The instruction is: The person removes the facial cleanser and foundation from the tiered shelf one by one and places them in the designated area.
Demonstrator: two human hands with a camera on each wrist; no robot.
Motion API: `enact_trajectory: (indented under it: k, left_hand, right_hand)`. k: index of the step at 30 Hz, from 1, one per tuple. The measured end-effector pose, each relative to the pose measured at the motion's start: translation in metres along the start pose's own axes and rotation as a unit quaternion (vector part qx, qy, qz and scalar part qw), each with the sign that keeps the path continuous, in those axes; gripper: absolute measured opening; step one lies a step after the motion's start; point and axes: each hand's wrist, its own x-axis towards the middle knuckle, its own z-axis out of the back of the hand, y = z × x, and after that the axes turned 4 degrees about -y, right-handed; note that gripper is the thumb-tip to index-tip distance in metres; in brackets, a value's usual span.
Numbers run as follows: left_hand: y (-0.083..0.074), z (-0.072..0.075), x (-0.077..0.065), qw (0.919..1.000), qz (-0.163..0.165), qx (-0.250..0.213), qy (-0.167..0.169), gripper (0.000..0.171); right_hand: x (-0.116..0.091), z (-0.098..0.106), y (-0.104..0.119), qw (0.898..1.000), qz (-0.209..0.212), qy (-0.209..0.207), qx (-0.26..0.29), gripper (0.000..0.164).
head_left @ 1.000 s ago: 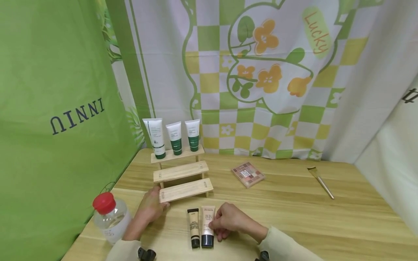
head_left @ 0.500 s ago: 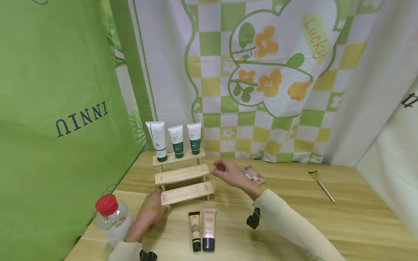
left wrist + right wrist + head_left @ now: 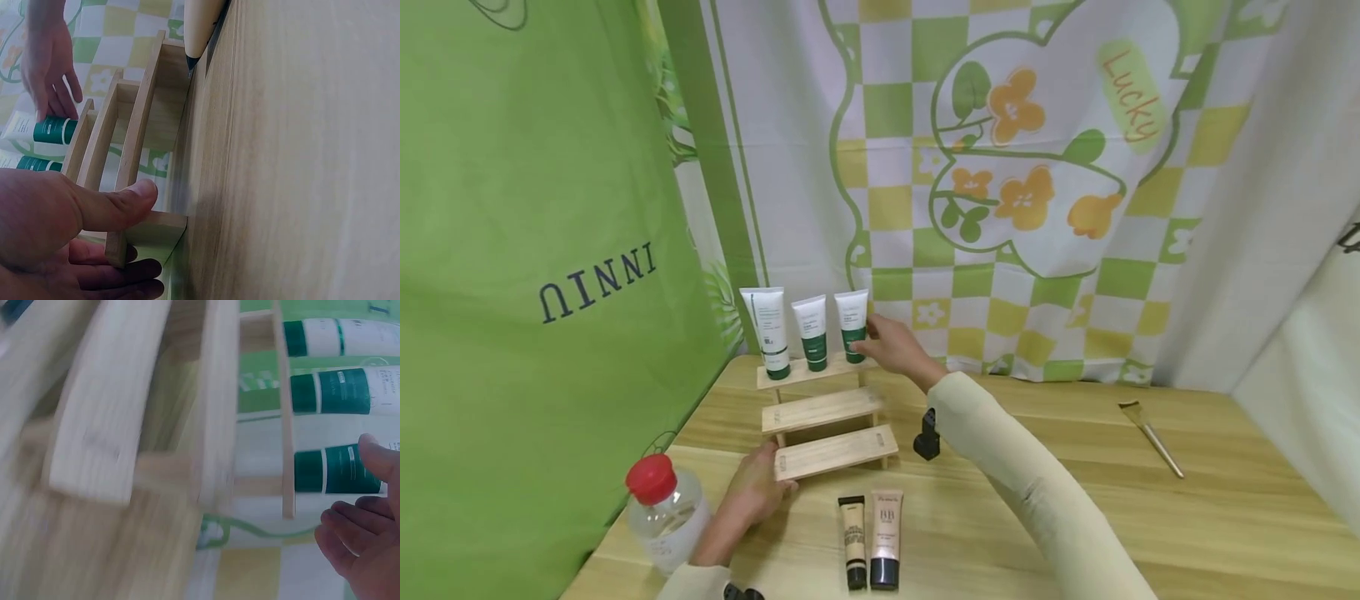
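A three-step wooden display rack (image 3: 835, 454) stands at the left of the table. My left hand (image 3: 758, 487) grips the left end of its lowest step, thumb on one side and fingers on the other (image 3: 81, 212). Three white and green squeeze tubes stand cap-down on the top step: a large one (image 3: 767, 321), a middle one (image 3: 811, 321) and a right one (image 3: 852, 310). My right hand (image 3: 898, 343) is at the right tube. In the right wrist view its thumb (image 3: 375, 456) overlaps that tube (image 3: 340, 470), while the fingers lie loosely beside it, not wrapped round.
A BB cream tube (image 3: 887, 529) and a slim yellowish tube (image 3: 853, 533) lie in front of the rack. A red-capped clear bottle (image 3: 666, 525) stands at the left edge. A makeup brush (image 3: 1153, 442) lies at the right. Curtains (image 3: 1000, 317) hang behind the table.
My right hand has left the BB cream tube and moved up past the rack to the right tube on the top step. Its arm now covers the eyeshadow palette. The left hand stays on the rack.
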Motion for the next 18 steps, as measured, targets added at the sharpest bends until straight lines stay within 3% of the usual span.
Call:
enact_trajectory:
  k: [5,9,14,18]
  left_hand:
    - [-0.001,0.002,-0.002,1.0000,-0.002,0.000,-0.002,0.059]
    - [-0.002,0.002,-0.002,1.0000,-0.001,-0.002,-0.005,0.058]
    - [-0.002,0.001,-0.002,0.9999,-0.009,-0.001,-0.010,0.055]
    - [-0.001,0.002,-0.002,1.0000,-0.005,-0.003,-0.006,0.055]
  right_hand:
    - [0.005,-0.010,0.003,0.999,-0.012,-0.036,0.019,0.036]
    - [-0.003,-0.011,0.001,0.997,-0.024,-0.073,0.031,0.034]
    - [-0.034,-0.002,-0.010,0.994,-0.024,-0.092,0.057,0.031]
    - [-0.070,0.006,-0.024,0.986,-0.063,-0.070,0.139,0.032]
